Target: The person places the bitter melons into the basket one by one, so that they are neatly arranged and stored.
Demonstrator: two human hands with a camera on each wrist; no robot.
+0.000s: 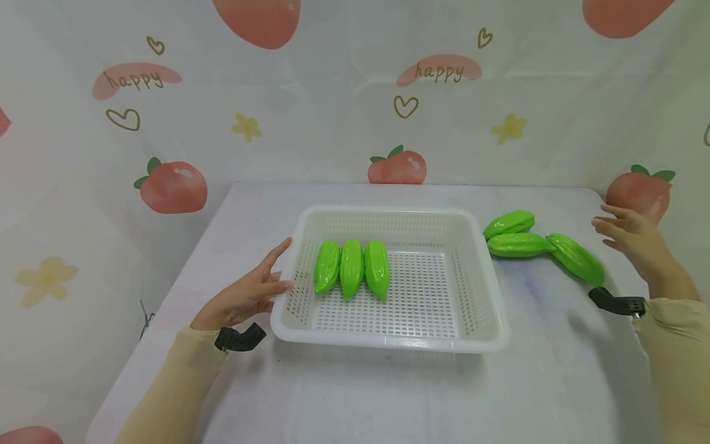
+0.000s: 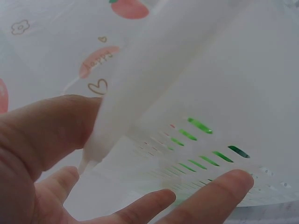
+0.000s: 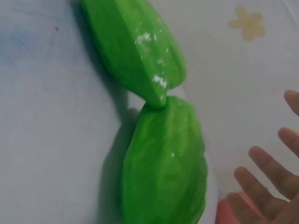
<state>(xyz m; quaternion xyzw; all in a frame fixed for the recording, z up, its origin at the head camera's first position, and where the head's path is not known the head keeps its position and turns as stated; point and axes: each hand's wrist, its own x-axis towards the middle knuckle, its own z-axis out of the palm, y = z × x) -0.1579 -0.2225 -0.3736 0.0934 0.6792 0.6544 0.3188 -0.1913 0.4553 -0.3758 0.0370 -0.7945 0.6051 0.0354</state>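
In the head view a white perforated plastic basket (image 1: pixel 355 342) stands mid-table. Three glossy green, ridged, tapered pieces like model fruit (image 1: pixel 352 268) lie side by side in its left half. My left hand (image 1: pixel 244 296) holds the basket's left rim, the thumb over it and the spread fingers against the outside wall. The left wrist view shows the rim (image 2: pixel 140 79) between thumb and fingers, with the thumb tip hidden. My right hand (image 1: pixel 635 237), fingers spread and holding nothing, is raised beyond the rightmost loose green piece (image 1: pixel 578 259), which the right wrist view shows closely.
Two more green pieces, one behind (image 1: pixel 510 223) and one in front (image 1: pixel 518 245), lie just right of the basket. A pale cloth (image 1: pixel 355 401) covers the table. Behind it hangs a white curtain (image 1: pixel 333 92) printed with peaches and "happy". Each wrist carries a black camera mount (image 1: pixel 241 338).
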